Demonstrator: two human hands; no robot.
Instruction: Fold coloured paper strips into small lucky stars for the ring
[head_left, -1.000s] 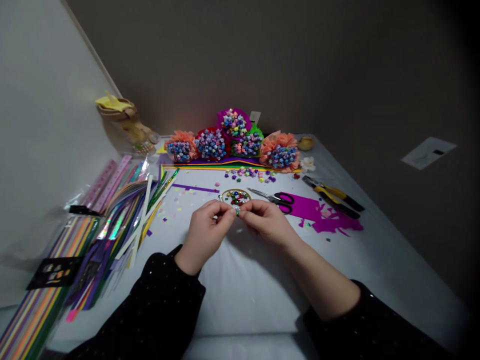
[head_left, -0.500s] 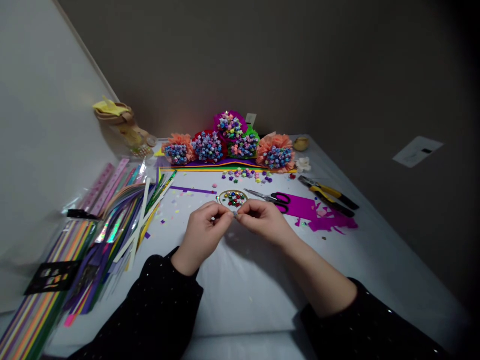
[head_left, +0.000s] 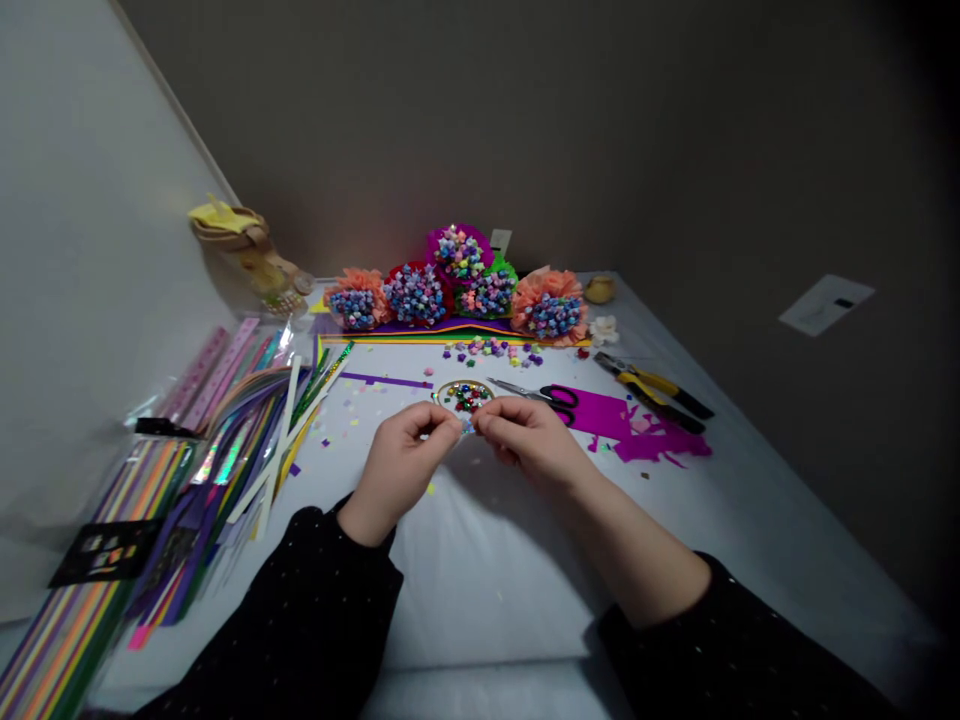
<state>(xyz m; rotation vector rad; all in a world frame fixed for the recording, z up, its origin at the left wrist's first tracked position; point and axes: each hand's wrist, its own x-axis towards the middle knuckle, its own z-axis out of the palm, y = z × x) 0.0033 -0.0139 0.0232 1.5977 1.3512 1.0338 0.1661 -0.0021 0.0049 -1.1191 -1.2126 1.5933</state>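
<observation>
Pale cloth [head_left: 465, 600] spread underneath. Just toward six o'clock from the gold-rimmed dish [head_left: 464, 381], the left hand [head_left: 409, 452] and right hand [head_left: 529, 440] pinched a small shiny piece [head_left: 467, 427], fingertips nearly meeting, presumably for fine control.

No legible text, brand or number is found. A black label [head_left: 105, 553] lies across the pack of coloured paper strips [head_left: 67, 640] at lower left; it bears small pale and coloured marks, too small and blurred to read. The white wall plate [head_left: 810, 306] at right shows a dark rectangle without readable characters. A smaller white plate [head_left: 502, 237] behind the bouquets [head_left: 457, 252] is likewise unreadable.
</observation>
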